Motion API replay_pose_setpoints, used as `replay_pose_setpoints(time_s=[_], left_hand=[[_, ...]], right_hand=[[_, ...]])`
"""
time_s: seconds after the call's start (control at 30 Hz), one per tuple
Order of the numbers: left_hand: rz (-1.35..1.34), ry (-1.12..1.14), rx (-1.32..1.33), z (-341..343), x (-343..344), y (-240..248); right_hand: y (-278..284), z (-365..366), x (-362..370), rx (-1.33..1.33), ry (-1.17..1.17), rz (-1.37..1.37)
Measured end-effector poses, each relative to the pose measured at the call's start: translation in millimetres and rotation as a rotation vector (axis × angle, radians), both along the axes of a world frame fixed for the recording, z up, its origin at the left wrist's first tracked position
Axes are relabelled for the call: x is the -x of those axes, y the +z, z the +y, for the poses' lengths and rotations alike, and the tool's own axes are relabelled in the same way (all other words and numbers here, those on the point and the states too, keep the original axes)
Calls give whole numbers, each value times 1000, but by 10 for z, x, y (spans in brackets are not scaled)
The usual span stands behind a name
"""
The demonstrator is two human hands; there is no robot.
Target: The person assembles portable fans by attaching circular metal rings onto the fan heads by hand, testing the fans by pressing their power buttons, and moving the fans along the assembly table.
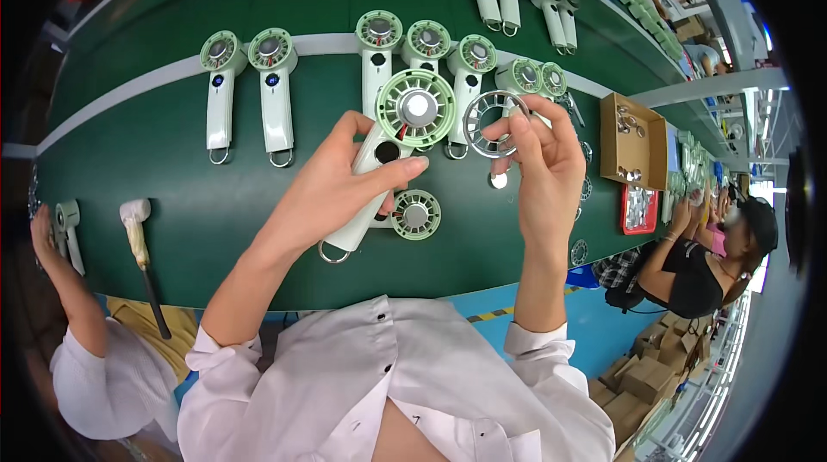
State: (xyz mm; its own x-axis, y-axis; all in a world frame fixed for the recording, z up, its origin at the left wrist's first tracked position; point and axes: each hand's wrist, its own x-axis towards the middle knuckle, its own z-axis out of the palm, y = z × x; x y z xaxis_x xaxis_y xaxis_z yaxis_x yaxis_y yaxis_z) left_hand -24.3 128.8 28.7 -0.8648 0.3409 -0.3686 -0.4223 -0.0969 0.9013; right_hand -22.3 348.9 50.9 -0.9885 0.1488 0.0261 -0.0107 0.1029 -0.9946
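Note:
My left hand is wrapped round the white handle of a handheld fan, its pale green slotted head tilted up to the right. A round silver cap sits at the centre of that head. Just to the right, my right hand pinches a silver ring-shaped grille by its edge, apart from the fan. Below the held fan, another fan lies on the table, its handle partly hidden. A small silver disc rests under the grille.
Several fans lie in a row behind my hands, with two further left. A mallet lies at left. On the right are a cardboard box, a red tray and loose grilles. Co-workers sit on both sides.

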Motion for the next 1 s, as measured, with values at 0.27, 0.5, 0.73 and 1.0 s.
replay_pose_setpoints(time_s=[0.27,0.5,0.73,1.0], left_hand=[[59,-55,82,-62,-87,-14],[71,-80,101,-56,-136,-42],[81,-79,151,-48,-117,-8],[165,-3,88,-2,-193,-71]], right_hand=[[119,-219,-43,-96,110,133],[184,-316,27,-236,227,207],[225,-335,111,-531,282,290],[224,-299,195,-574,299,501]])
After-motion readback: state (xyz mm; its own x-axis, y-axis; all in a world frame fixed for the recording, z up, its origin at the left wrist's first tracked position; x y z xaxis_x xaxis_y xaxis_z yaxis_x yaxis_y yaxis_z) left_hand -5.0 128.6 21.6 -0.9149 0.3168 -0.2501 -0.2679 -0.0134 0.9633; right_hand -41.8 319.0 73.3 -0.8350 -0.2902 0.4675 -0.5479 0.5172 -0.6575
